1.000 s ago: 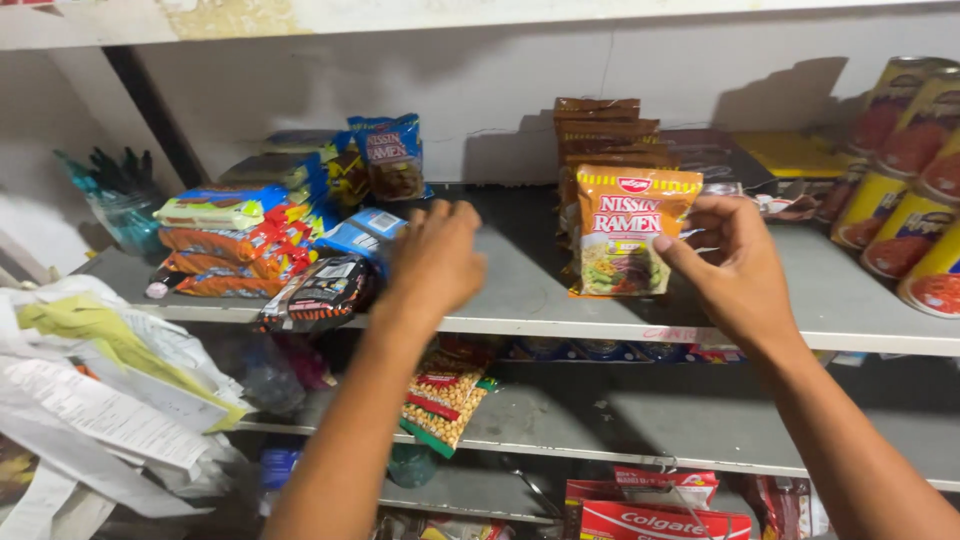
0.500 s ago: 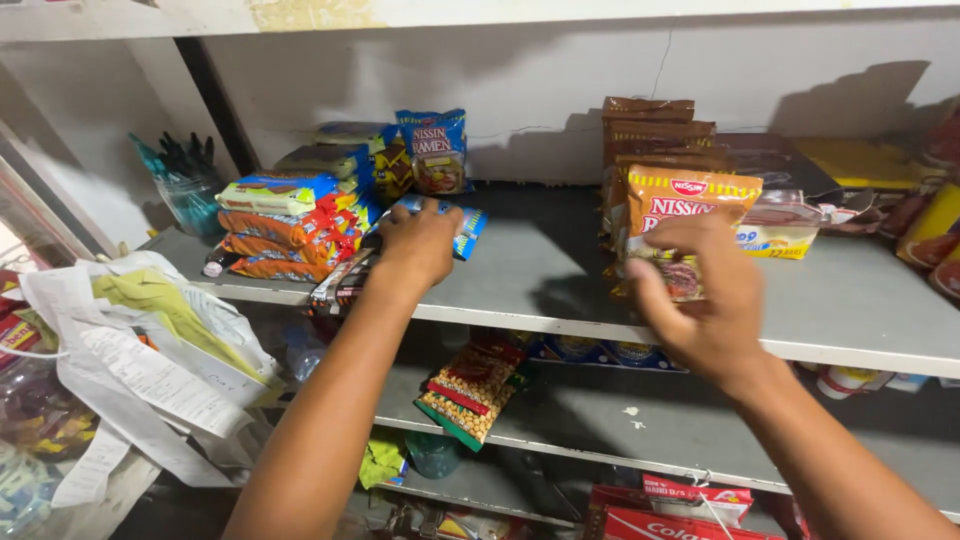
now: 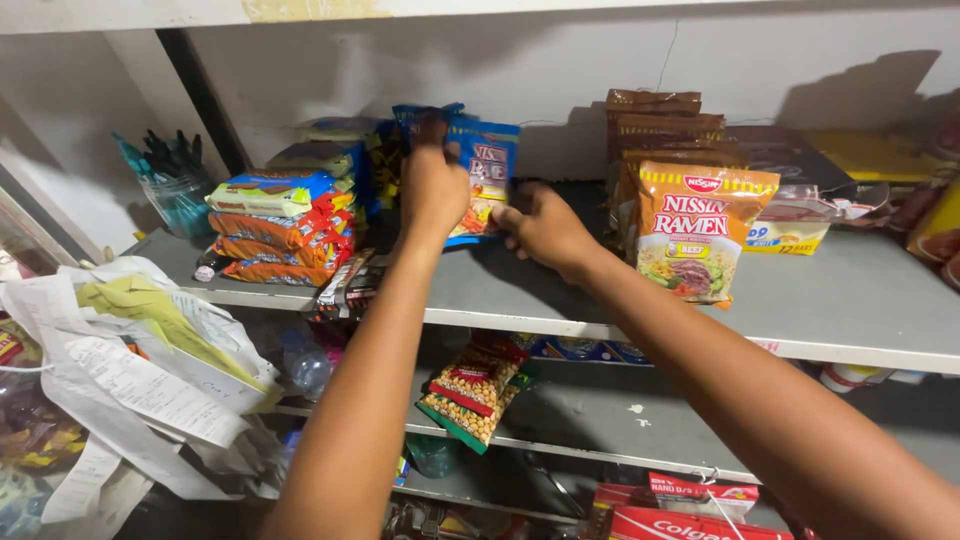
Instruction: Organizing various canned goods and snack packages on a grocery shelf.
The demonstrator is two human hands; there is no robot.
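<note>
Both hands have moved leftward from half a second ago; left hand (image 3: 432,190) pinches the top of a blue crinkly plastic noodle packet (image 3: 482,180) upright on the grey shelf (image 3: 830,300); right hand (image 3: 545,228) closes on its lower edge; packet looks light, soft, slippery; edges seem best.

Your left hand (image 3: 432,190) covers the left part of the blue noodle packet (image 3: 487,175), so you cannot see how the fingers grip it. Right of that packet, the round tins (image 3: 937,232) are cut off by the frame's edge. Below it, the red boxes (image 3: 690,520) are cropped at the bottom.
</note>
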